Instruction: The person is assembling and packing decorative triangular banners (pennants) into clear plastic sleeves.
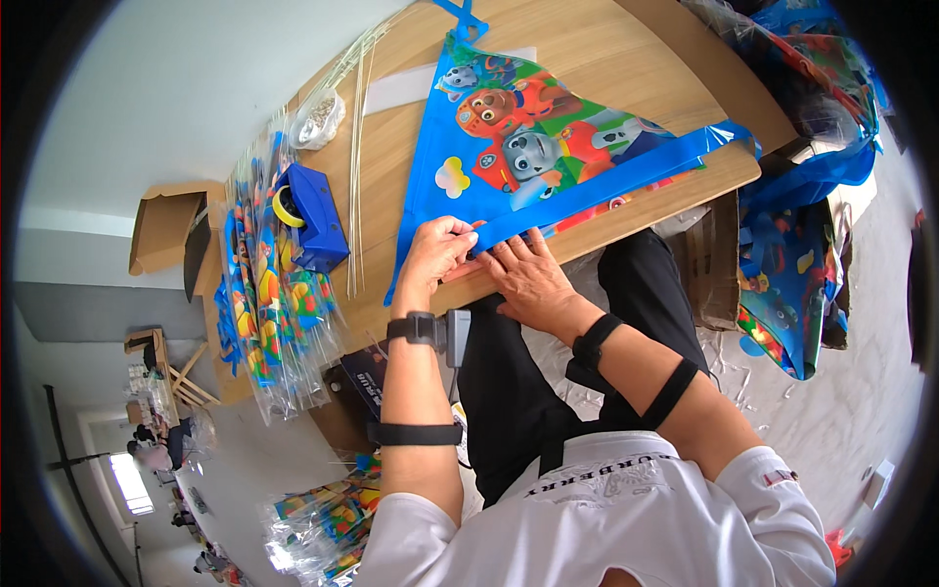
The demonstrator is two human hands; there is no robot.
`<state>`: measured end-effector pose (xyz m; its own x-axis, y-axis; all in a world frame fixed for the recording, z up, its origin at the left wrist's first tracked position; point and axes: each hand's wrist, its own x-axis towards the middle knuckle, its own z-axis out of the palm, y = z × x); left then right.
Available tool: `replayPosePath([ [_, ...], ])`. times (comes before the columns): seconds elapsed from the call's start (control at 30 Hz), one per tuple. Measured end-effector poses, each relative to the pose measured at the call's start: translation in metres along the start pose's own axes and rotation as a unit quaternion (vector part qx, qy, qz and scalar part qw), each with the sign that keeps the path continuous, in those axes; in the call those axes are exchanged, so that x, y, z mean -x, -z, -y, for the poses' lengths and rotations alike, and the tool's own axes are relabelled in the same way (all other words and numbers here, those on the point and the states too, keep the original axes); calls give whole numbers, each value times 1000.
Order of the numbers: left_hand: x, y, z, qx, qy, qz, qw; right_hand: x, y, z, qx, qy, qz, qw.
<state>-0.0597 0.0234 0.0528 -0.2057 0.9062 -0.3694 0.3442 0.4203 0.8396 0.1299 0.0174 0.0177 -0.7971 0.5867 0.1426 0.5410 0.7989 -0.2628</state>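
A triangular blue kite sheet (533, 147) printed with cartoon dogs lies spread on the wooden table (675, 68). A long blue strip (611, 191) crosses it along its near side, its right end hanging past the table edge. My left hand (437, 256) pinches the strip's left end between thumb and fingers, near the sheet's lower left corner. Just right of it, my right hand (533, 282) lies palm down with fingers stretched out at the strip's lower edge. The right hand's fingertips touch the sheet close to the table's front edge.
Thin pale rods (356, 186) lie left of the sheet, beside a blue tape dispenser (318, 220) and a clear bag of small pieces (319, 119). Plastic-wrapped printed bundles (279, 293) sit at the left. A cardboard box (711, 256) and more printed sheets (782, 274) stand at the right.
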Motion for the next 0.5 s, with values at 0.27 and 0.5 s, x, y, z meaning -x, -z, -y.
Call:
replayPosePath([
  [0.27,-12,15,-3,-35,56,89,994,0,2,3,-12,3,9,1000],
  [0.5,-18,12,0,-141,40,61,987,1,-6,-1,-22,9,-15,1000],
])
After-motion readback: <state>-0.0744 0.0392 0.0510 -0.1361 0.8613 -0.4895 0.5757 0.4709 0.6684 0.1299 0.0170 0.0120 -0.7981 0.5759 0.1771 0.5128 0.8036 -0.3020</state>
